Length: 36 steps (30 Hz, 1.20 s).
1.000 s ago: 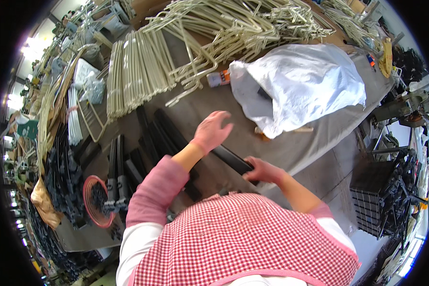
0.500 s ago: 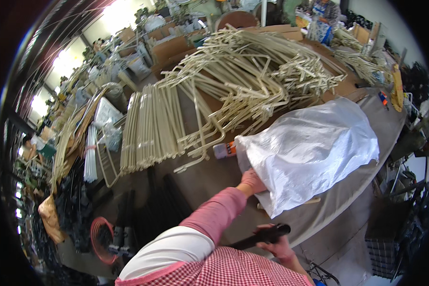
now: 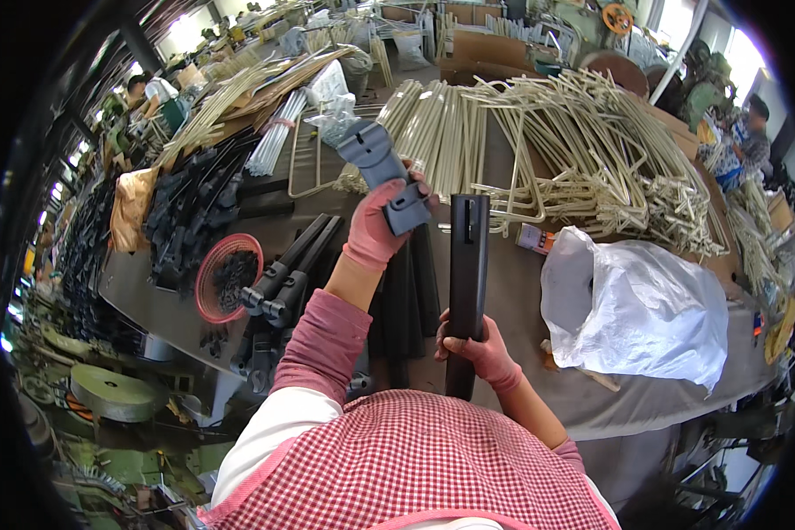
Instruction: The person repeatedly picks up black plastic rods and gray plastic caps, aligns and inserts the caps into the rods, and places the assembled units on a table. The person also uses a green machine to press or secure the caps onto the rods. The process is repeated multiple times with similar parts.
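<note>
Grey plastic fills my view of the left hand [image 3: 375, 228]: it is closed around the lower part of a grey fitting [image 3: 371, 155], raised left of centre in the upper half of the frame. I see the left forearm rise steeply from the lower left, its mauve sleeve [image 3: 325, 340] leaning toward the right, with the fitting tilted so that its wide end points to the upper left.

The right hand [image 3: 488, 353] sits lower, just right of centre, gripping a black tube [image 3: 468, 274] near its lower end. I make out the thumb lying across the tube's front and fingertips showing at its left edge; the forearm slants in from the lower right. The tube stands nearly upright in the frame, a slot near its top end, and I see it well apart from the white sack [image 3: 649, 309] at right.

Between the two forearms, more black tubes [image 3: 406, 305] lie on the counter [image 3: 539, 411]. To their left, I see a red-rimmed basket [image 3: 200, 281] with small dark parts inside.
</note>
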{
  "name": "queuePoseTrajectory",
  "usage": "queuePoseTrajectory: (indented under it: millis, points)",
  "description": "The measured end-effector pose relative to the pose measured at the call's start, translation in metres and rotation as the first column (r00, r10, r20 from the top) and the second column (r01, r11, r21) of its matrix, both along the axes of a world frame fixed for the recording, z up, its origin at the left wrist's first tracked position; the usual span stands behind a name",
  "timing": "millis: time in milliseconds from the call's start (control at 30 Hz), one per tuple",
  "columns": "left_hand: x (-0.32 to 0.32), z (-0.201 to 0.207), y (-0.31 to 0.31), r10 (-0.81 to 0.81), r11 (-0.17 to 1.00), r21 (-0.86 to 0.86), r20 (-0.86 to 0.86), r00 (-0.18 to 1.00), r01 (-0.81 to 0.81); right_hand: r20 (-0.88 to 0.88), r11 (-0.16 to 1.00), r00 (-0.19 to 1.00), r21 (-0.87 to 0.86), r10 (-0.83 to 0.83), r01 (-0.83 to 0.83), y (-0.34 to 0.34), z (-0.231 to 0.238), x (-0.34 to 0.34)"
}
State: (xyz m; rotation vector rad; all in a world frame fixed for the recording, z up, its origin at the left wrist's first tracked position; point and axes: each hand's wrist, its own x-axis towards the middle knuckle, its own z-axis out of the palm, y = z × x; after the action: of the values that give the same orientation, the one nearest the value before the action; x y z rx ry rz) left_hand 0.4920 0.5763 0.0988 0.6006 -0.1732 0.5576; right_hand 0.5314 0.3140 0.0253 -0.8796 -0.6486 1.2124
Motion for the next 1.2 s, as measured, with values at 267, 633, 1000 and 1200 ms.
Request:
queuePoseTrajectory:
  millis: [267, 633, 1000, 1200]
  points:
    - [-0.088, 0.036, 0.024, 0.001, 1.0, 0.03, 0.093, 0.996, -0.004, 0.025, 0.993, 0.993, -0.002, 0.116, -0.116, 0.013, 0.035, -0.053]
    - [-0.131, 0.048, 0.024, 0.229, 0.947, -0.233, 0.0, 0.973, -0.223, 0.9, 0.808, 0.147, 0.286, -0.411, 0.515, 0.022, 0.063, -0.097]
    - [-0.159, 0.044, 0.022, 0.206, 0.977, 0.114, -0.247, 0.947, -0.183, 0.912, 0.842, -0.288, 0.388, -0.292, 0.376, 0.022, 0.095, -0.079]
    - [-0.211, -0.069, -0.039, 0.22, 0.96, -0.029, -0.53, 0.819, -0.277, 0.893, 0.921, -0.343, 0.358, -0.291, 0.152, 0.058, 0.048, -0.053]
